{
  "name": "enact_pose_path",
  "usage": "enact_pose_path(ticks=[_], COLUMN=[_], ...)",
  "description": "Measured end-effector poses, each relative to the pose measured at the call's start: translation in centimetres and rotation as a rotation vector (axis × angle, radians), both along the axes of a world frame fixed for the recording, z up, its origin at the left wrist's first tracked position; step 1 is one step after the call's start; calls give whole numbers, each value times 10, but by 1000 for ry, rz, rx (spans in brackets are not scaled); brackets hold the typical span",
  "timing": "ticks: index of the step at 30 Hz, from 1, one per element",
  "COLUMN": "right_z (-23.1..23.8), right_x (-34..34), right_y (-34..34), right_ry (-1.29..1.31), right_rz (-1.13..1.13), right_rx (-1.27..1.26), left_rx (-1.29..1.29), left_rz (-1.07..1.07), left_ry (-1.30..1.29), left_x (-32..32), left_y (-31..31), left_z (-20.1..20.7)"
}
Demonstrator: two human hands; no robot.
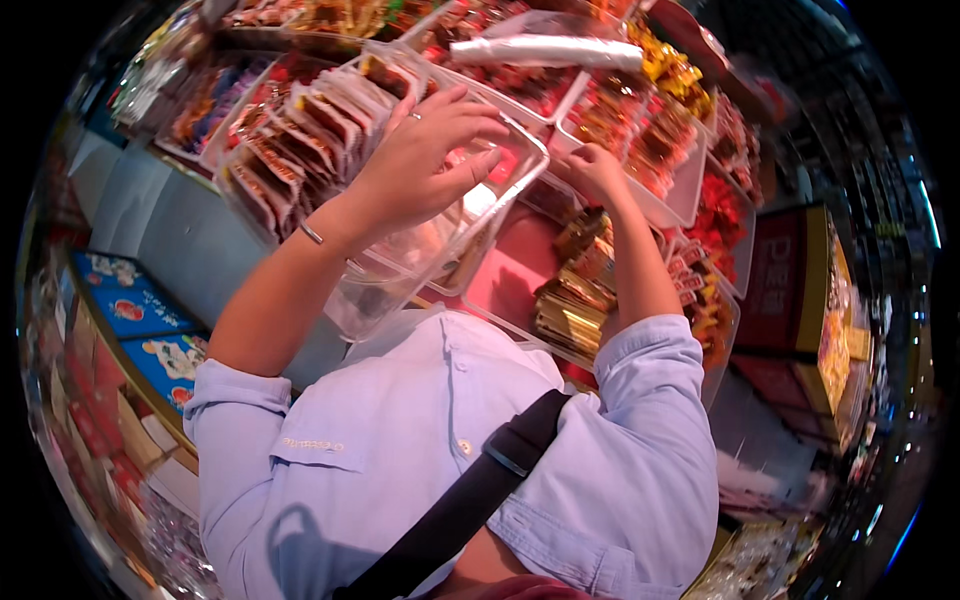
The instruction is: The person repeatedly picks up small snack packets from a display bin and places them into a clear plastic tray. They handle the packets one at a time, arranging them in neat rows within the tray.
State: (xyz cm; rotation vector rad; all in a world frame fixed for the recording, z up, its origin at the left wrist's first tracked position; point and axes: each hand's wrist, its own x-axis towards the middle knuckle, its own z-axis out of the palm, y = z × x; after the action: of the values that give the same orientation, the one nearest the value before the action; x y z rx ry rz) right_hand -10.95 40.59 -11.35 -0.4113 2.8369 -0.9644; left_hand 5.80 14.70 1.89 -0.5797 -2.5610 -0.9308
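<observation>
Over a clear plastic bin (521, 182), my left hand (430, 150) is open, its fingers spread and holding nothing. A row of flat reddish-brown packets (300, 140) stands on edge along the left of this bin, which sits tilted across the display in front of me. My right hand (592, 172) is at the bin's far right corner, beside a white tray (682, 203) of wrapped snacks. Its fingers are curled together; whatever they grip is hidden. Below my right forearm, gold-wrapped packets (575, 310) lie in a reddish-looking bin (515, 250).
A rolled clear plastic bag (545, 52) lies across the far bins. Red-wrapped sweets (720, 215) and yellow-wrapped sweets (670, 65) fill bins at the right. A dark red and yellow display box (790, 280) stands at far right. Blue printed boxes (135, 295) are low at left.
</observation>
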Motion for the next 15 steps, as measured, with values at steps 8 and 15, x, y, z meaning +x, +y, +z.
enact_pose_path(ticks=[8, 15], right_z=[-46, -85], right_x=[34, 40], right_y=[0, -3], right_ry=[85, 177], right_rz=[-28, 72], right_rx=[597, 622], left_rx=[214, 421], left_rz=[-173, -161], left_ry=[-285, -404], left_x=[-13, -16], left_y=[0, -7], left_z=[-17, -20])
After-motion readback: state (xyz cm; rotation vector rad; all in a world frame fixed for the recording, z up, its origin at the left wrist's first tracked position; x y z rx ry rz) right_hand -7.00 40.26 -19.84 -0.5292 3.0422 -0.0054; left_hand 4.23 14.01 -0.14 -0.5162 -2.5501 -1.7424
